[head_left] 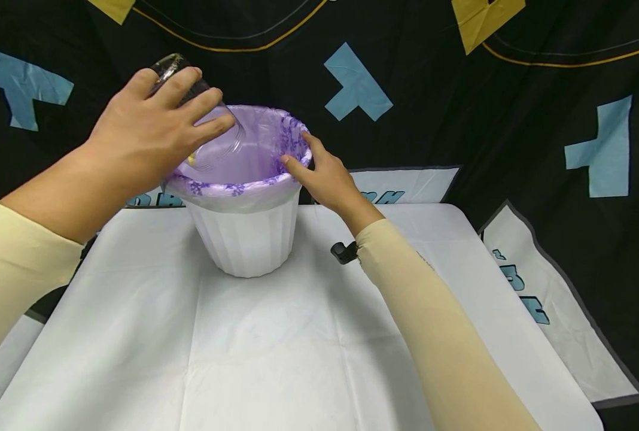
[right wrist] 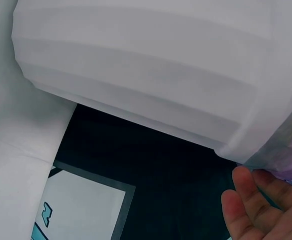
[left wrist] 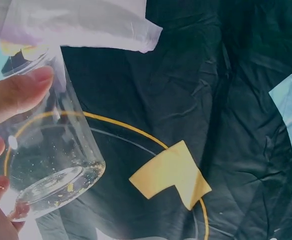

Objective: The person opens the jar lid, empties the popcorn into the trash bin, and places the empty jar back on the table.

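Note:
My left hand (head_left: 158, 126) grips a clear jar (left wrist: 60, 145) from above and tips it over a white fluted bin (head_left: 241, 233). The jar's mouth points down inside the bin's rim. Yellow bits (left wrist: 25, 51) sit near the mouth, and small flecks cling to the jar's base in the left wrist view. A purple patterned liner (head_left: 257, 134) is folded over the bin's rim. At the right side of that rim, my right hand (head_left: 327, 176) holds the edge, thumb over the liner. In the right wrist view its fingertips lie beside the bin's outer side.
The bin stands toward the back of a table with a white cover (head_left: 265, 347). Behind hangs a black cloth (head_left: 416, 120) with blue and yellow patches. A small black object (head_left: 344, 253) shows by my right cuff. White printed cloth (head_left: 562, 323) lies beyond the table's right edge.

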`<state>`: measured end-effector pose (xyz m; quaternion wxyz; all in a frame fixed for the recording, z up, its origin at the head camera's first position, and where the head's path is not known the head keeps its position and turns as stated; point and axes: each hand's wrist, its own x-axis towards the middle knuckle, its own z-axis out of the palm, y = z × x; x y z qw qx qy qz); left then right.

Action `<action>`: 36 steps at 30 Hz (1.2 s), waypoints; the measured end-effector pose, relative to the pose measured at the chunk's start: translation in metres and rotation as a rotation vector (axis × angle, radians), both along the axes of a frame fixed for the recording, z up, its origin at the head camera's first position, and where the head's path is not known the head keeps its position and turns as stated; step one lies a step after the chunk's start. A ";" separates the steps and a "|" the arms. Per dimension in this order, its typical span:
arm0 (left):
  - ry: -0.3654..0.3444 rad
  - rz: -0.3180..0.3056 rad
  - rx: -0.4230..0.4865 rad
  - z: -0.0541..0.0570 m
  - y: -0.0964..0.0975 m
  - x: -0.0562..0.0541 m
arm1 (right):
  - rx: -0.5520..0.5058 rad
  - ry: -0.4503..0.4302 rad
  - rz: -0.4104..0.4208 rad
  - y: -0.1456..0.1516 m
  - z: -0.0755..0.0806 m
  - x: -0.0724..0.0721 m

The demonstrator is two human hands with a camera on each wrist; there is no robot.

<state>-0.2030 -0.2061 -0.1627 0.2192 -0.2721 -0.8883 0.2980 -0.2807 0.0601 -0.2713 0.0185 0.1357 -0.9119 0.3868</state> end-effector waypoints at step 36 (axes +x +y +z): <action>-0.019 0.275 0.539 -0.005 -0.023 0.007 | -0.008 0.016 0.005 0.003 -0.001 0.000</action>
